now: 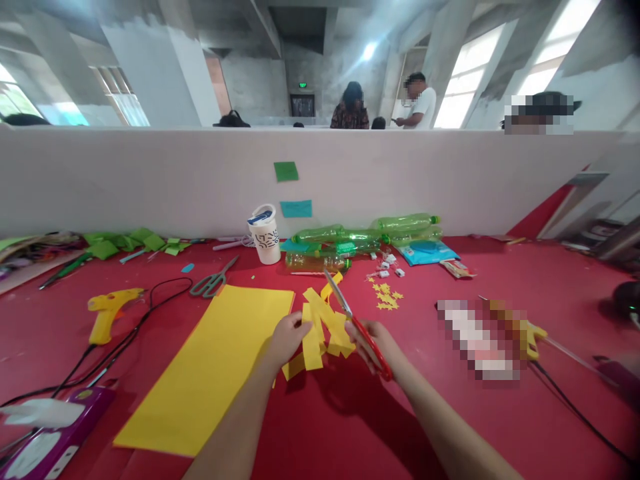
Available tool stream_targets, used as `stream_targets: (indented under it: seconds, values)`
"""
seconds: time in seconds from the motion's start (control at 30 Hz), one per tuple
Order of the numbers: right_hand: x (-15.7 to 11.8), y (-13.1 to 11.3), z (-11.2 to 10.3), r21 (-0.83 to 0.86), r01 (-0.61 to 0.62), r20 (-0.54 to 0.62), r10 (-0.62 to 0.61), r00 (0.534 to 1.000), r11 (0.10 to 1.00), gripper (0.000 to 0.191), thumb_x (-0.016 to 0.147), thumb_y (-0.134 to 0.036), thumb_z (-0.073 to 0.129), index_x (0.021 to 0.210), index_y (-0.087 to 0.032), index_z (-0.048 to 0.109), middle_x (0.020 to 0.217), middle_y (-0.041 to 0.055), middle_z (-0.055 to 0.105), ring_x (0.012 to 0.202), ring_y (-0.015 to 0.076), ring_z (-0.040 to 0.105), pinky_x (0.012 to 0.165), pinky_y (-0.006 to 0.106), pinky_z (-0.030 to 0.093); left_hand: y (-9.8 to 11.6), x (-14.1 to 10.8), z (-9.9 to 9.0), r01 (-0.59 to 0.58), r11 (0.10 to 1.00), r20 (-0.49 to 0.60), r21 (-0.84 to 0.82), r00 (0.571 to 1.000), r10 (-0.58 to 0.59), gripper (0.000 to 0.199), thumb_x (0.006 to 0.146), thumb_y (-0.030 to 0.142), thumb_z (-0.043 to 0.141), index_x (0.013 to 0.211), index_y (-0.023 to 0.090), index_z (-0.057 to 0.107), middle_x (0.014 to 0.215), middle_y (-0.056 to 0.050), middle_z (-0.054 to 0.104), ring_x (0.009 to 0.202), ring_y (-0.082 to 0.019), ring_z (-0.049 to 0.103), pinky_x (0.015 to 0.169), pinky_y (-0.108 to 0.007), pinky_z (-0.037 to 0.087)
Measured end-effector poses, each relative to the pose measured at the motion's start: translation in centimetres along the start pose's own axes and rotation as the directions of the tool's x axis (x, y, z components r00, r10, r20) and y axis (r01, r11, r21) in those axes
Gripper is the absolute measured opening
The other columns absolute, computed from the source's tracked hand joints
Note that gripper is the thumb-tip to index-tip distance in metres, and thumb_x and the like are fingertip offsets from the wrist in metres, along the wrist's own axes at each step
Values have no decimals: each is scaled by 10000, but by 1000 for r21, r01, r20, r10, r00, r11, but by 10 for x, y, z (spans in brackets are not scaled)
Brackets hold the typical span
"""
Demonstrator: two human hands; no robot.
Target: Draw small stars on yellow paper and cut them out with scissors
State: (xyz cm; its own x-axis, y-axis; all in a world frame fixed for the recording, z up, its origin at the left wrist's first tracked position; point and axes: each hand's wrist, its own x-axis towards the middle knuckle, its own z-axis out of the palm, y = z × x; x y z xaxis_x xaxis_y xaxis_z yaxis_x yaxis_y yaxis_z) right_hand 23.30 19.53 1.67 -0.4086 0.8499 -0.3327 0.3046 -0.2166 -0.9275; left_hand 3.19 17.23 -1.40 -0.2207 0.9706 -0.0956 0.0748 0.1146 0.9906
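My left hand (290, 339) pinches a yellow strip (313, 337) near the middle of the red table. More yellow strips (336, 328) lie around and beneath it, some crossing each other. In my right hand (373, 343) is a pair of red-handled scissors (349, 309), its blades pointing up and left, just right of the strips; the blades look nearly closed. A large yellow sheet (200, 373) lies flat to the left of my left hand. Small yellow stars (387, 297) sit in a cluster beyond my right hand.
Grey-green scissors (213, 283), a white cup (265, 240) and green bottles (345, 241) stand or lie toward the partition (150, 180). A yellow glue gun (107, 313) and purple power strip (75, 433) are left; another glue gun (531, 339) is right. People are beyond the partition.
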Motion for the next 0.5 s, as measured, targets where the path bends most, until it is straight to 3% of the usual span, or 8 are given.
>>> stream_targets:
  seconds: [0.07,0.17,0.23,0.3,0.4,0.5]
  values:
    - [5,2,-7,51,7,-69,-4,998,999,437,766,-614,478,659,-192,441,341,-96,373,228,70,336,243,181,285,1,-2,0,-82,968,87,237,994,63,107,642,254,605,576,181,562,578,9,556,614,-175,551,552,-244,396]
    - [11,7,-15,84,41,-134,-30,991,996,438,772,-617,466,675,-191,443,340,-97,383,221,67,331,234,177,281,4,-6,5,-228,819,151,527,973,175,61,680,242,569,667,191,599,745,-29,588,747,-199,563,684,-286,426]
    - [15,11,-17,120,56,-150,-38,988,991,433,760,-613,490,669,-192,440,340,-100,377,224,63,321,233,176,287,7,-7,10,-315,693,171,649,947,270,184,729,265,542,880,200,624,946,-66,590,919,-226,546,821,-330,412]
    - [17,13,-18,146,58,-151,-36,988,988,432,746,-611,510,660,-194,439,338,-103,370,226,63,316,233,179,295,8,-7,15,-375,595,233,710,924,305,399,760,317,539,1147,222,549,1225,-101,495,1152,-264,437,964,-386,334]
    - [18,13,-17,143,62,-150,-41,988,988,437,726,-616,529,644,-197,437,319,-103,355,221,70,317,228,183,295,2,-11,22,-418,525,396,742,904,161,614,758,442,557,1323,246,417,1466,-110,235,1340,-335,180,1061,-470,186]
    - [18,11,-16,129,76,-149,-57,987,989,444,709,-621,545,635,-199,431,313,-102,352,216,72,318,230,186,291,-3,-22,23,-453,514,500,729,864,52,638,800,501,488,1371,249,351,1495,-107,179,1368,-334,87,1080,-485,135]
